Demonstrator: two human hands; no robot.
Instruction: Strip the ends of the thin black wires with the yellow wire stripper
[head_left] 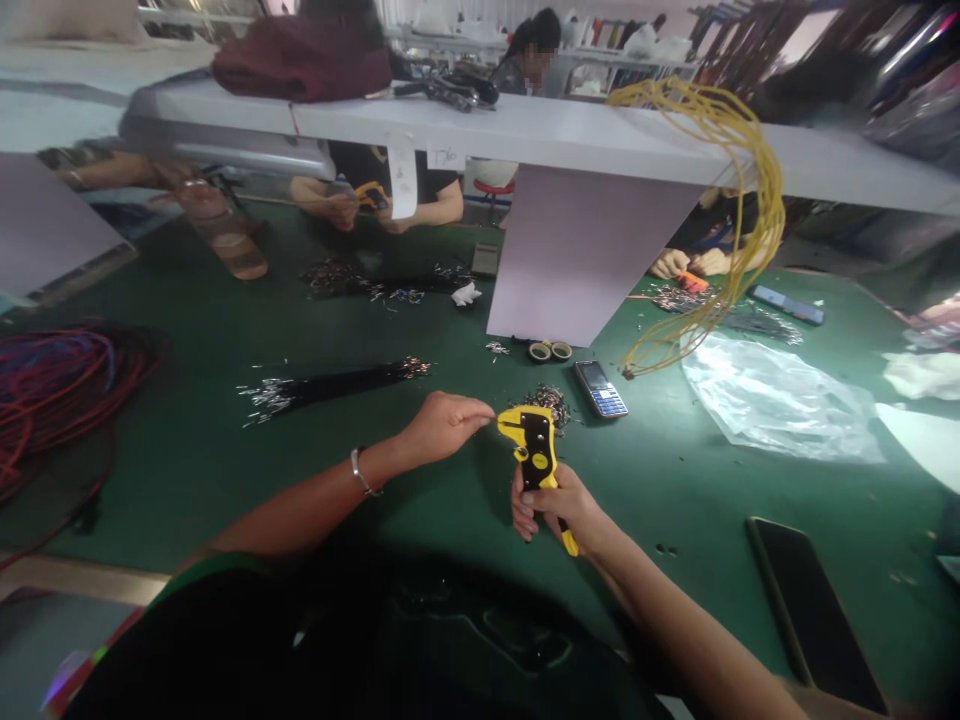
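Observation:
My right hand is wrapped round the handles of a yellow and black wire stripper, whose jaws point left. At those jaws my left hand is closed in a pinch, fingertips almost touching the tool. Whatever the pinch holds is too small to make out. Just behind the stripper lies a pile of small wire pieces. A bundle of black wires with pale ends at the left and coppery ends at the right rests beyond my left forearm.
A keypad phone, two black rings and a clear plastic bag lie on the green table. Yellow wires hang from the shelf. A smartphone is at right, red cables at left. Co-workers' hands show opposite.

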